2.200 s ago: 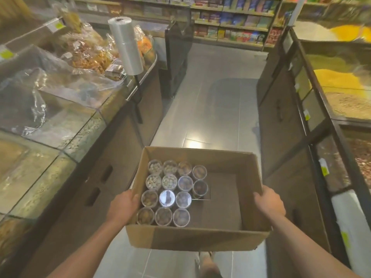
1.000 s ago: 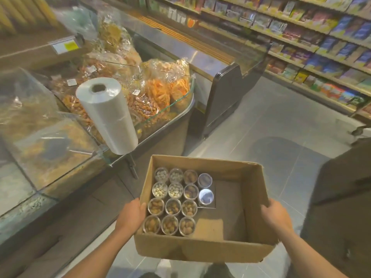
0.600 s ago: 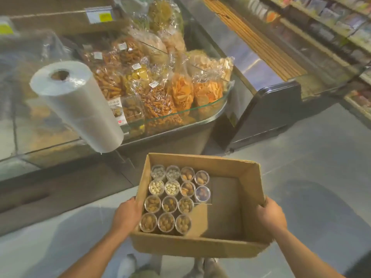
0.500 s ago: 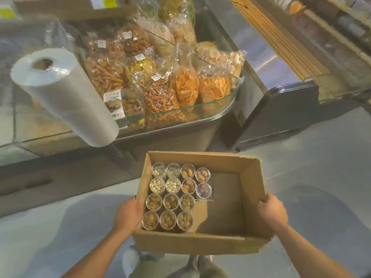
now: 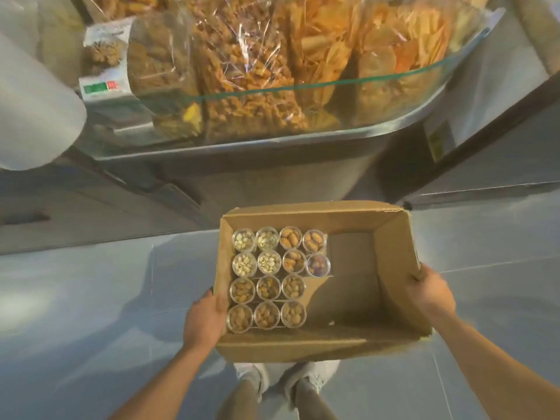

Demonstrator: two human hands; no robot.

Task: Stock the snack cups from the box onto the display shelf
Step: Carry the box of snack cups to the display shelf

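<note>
An open cardboard box (image 5: 394, 259) is held low in front of me, above the grey floor. My left hand (image 5: 204, 319) grips its left wall and my right hand (image 5: 430, 294) grips its right wall. Several clear snack cups (image 5: 268, 281) of nuts stand upright in rows in the left half of the box; the right half of its bottom is bare. Just beyond the box rises the display shelf (image 5: 272, 140), a curved metal ledge with a glass rim.
Bags of chips and fried snacks (image 5: 272, 65) fill the shelf behind the glass. A white roll of plastic bags (image 5: 33, 107) juts out at upper left. A dark counter edge (image 5: 485, 122) runs at upper right. My shoes (image 5: 288, 380) show under the box.
I have turned left to face the snack shelf and come much closer. The box has sunk toward the floor, with both hands still on its walls. The cups have not shifted.
</note>
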